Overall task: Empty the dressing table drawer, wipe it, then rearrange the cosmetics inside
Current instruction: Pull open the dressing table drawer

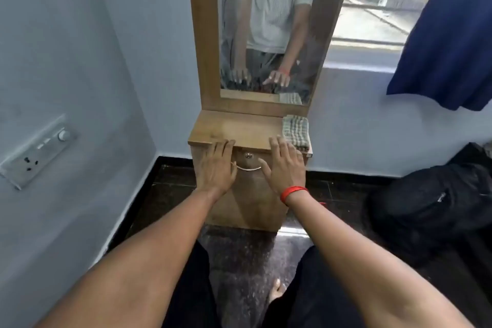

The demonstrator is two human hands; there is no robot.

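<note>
1. Left hand (217,165): fingers straight and close together, holding nothing, tips at the near edge of the tabletop (239,126).
2. The drawer (255,160) is shut, with the cosmetics presumably inside and unseen. Its handle (249,168) runs left to right between the hands, about equally near each.
3. Right hand (285,165): fingers straight, slightly spread, empty.
4. A folded cloth (296,132) lies just beyond the right fingertips.
5. The drawer must pull nearward, and the floor (239,253) before the knees looks open.
</note>
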